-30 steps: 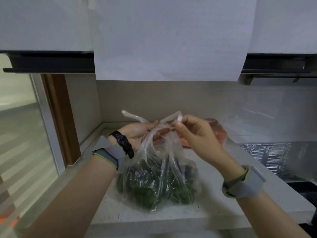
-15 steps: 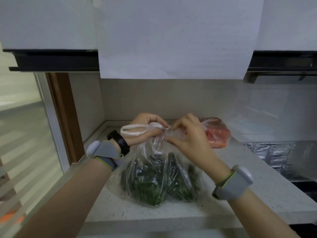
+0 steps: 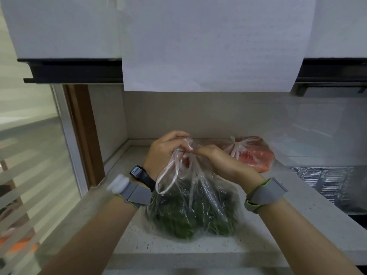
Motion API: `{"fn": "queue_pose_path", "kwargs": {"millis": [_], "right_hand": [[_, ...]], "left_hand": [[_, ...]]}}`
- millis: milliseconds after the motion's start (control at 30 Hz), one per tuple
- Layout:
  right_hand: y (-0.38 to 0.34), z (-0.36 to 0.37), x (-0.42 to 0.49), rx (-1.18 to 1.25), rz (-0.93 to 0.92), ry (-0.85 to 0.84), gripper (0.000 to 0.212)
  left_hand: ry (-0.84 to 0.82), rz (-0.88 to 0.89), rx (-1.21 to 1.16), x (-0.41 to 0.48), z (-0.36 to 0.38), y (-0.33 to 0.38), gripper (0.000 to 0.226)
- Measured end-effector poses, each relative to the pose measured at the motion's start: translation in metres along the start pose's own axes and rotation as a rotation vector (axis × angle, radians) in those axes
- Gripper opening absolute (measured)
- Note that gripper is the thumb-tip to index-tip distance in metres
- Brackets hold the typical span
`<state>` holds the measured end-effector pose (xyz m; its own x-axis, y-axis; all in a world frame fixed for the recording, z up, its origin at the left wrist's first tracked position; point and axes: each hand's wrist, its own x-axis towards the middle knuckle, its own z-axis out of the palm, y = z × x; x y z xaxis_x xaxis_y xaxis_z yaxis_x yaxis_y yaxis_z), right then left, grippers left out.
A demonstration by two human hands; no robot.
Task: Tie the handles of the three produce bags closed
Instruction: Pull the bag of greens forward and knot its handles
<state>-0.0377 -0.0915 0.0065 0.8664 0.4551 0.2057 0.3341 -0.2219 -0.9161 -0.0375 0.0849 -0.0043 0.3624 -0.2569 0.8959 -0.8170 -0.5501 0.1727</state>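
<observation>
**Entry: bag of greens, handles mid-tie, corner tabletop**

- Bag of greens (image 3: 190, 211): clear plastic, sits near the front edge of the tabletop (image 3: 297, 205). Its neck is drawn up to a bunch so the contents stay down while the handles are worked.
- Left hand (image 3: 166, 149): fingers curled closed around one handle at the bunch; that handle's loop (image 3: 166, 177) hangs slack below the fist.
- Right hand (image 3: 220, 161): fingertips pinching the other handle strand, touching the left hand's fingers at the crossing point. Judged: knot being formed, not yet cinched.
- Red-filled bag (image 3: 250, 153): far right, just behind the right hand, handles already knotted.
- Third bag: not in view.
- Room: wall at the left and back; open tabletop to the right, up to the foil-covered area (image 3: 321, 181). Front edge lies close under the bag, so pulls are best directed upward or sideways.
</observation>
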Motion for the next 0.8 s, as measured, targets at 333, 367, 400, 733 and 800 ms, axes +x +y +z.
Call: {"fn": "queue_pose_path", "kwargs": {"millis": [333, 367, 400, 733, 800], "right_hand": [[-0.013, 0.010, 0.008, 0.547, 0.117, -0.039, 0.032], [-0.014, 0.010, 0.009, 0.551, 0.107, -0.045, 0.030], [-0.013, 0.010, 0.011, 0.526, 0.089, -0.029, 0.028], [0.004, -0.024, 0.016, 0.564, 0.102, 0.176, 0.025], [0.003, -0.031, 0.012, 0.600, 0.093, 0.185, 0.033]], "left_hand": [[-0.145, -0.047, -0.126, -0.011, -0.004, 0.000, 0.013], [-0.168, -0.130, -0.202, -0.012, -0.005, 0.002, 0.016], [-0.184, -0.240, -0.314, -0.010, -0.006, 0.009, 0.020], [-0.049, -0.467, -0.389, -0.017, -0.028, 0.008, 0.053], [0.044, -0.560, -0.306, -0.017, -0.031, 0.008, 0.050]]}}
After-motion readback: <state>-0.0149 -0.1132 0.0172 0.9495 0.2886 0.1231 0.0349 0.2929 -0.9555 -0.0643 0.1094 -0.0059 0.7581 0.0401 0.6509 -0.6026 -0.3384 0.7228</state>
